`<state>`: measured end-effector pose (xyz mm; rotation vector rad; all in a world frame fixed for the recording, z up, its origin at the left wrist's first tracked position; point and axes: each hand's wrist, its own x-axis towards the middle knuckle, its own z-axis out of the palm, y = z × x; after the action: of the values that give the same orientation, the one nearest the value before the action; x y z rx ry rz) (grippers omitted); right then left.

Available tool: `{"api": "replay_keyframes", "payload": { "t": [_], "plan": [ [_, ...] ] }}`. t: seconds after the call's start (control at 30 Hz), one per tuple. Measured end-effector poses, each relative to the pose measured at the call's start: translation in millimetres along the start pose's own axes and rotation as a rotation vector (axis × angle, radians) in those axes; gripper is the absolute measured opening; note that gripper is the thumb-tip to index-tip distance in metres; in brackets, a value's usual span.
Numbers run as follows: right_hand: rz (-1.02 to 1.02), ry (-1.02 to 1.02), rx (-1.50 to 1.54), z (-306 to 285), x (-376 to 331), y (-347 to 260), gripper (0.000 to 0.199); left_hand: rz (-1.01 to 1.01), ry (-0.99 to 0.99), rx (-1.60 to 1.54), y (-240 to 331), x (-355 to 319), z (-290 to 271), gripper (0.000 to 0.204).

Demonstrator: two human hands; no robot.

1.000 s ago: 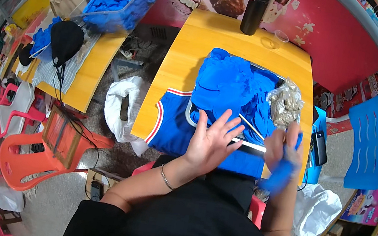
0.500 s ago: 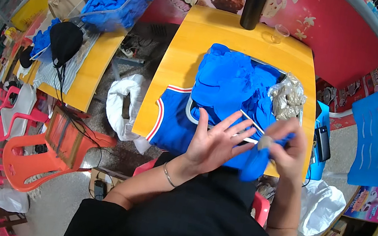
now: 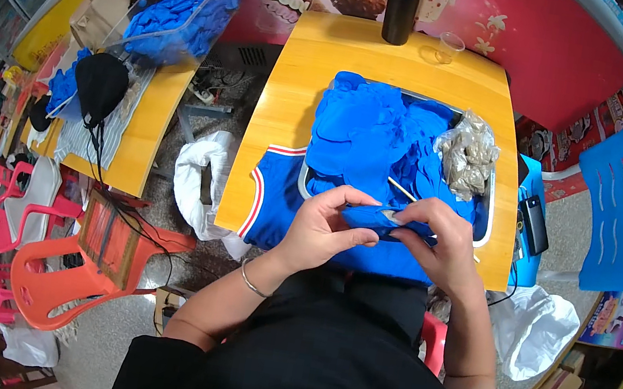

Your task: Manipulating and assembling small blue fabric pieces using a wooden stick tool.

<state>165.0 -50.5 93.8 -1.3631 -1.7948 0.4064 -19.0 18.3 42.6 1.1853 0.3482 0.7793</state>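
My left hand (image 3: 323, 225) pinches one end of a small blue fabric piece (image 3: 367, 218) between thumb and fingers. The fingers of my right hand (image 3: 446, 244) grip its other end, and a bit of pale material shows at their tips. A thin pale stick (image 3: 400, 188) slants behind my right hand; whether the fingers hold it I cannot tell. Just beyond my hands, a metal-rimmed tray (image 3: 484, 240) bears a heap of blue fabric pieces (image 3: 358, 133). On the tray's right side lies a clear plastic bag (image 3: 468, 156) of tan lumps.
A blue garment (image 3: 275, 193) with striped trim is spread under the tray. At the yellow table's (image 3: 301, 54) far edge stand a black flask (image 3: 402, 5) and a clear cup (image 3: 449, 48). An orange chair (image 3: 40, 286) is left, a blue chair (image 3: 614, 210) right.
My left hand has gone from spread and empty to pinching the blue fabric piece. My right hand has moved slightly left, bringing the hanging piece up level between both hands.
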Motion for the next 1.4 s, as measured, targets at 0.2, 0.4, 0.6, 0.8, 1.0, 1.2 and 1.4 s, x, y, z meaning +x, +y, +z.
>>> {"api": "replay_keyframes", "payload": {
  "t": [0.2, 0.4, 0.6, 0.8, 1.0, 1.2, 1.4],
  "plan": [
    [0.024, -0.145, -0.039, -10.1, 2.6, -11.9, 0.026, 0.045, -0.051, 0.178, 15.4, 9.5, -2.4, 0.024],
    [-0.126, -0.118, -0.298, -9.0, 1.4, -13.9, 0.027, -0.011, -0.076, 0.288, 29.9, 18.4, 4.5, 0.022],
    [0.241, -0.143, -0.073, -10.8, 5.9, -16.6, 0.043, 0.049, -0.027, 0.407, 20.3, 23.9, 5.7, 0.022],
    [0.287, -0.175, 0.031, -3.1, 8.5, -14.9, 0.059, -0.073, -0.034, 0.278, 25.2, 29.5, 11.9, 0.023],
    [0.237, -0.031, 1.251, -19.9, -12.2, 11.0, 0.030, -0.368, -0.015, -0.618, -17.0, 19.0, 8.8, 0.062],
    [0.047, -0.056, 0.267, -12.7, 8.5, 3.6, 0.031, -0.549, 0.032, -0.891, -22.1, 2.8, 26.6, 0.075],
    [0.196, -0.027, -0.016, 14.8, -0.4, 20.1, 0.022, -0.384, 0.073, -1.014, -22.0, 7.5, 35.3, 0.071]
  ]
}}
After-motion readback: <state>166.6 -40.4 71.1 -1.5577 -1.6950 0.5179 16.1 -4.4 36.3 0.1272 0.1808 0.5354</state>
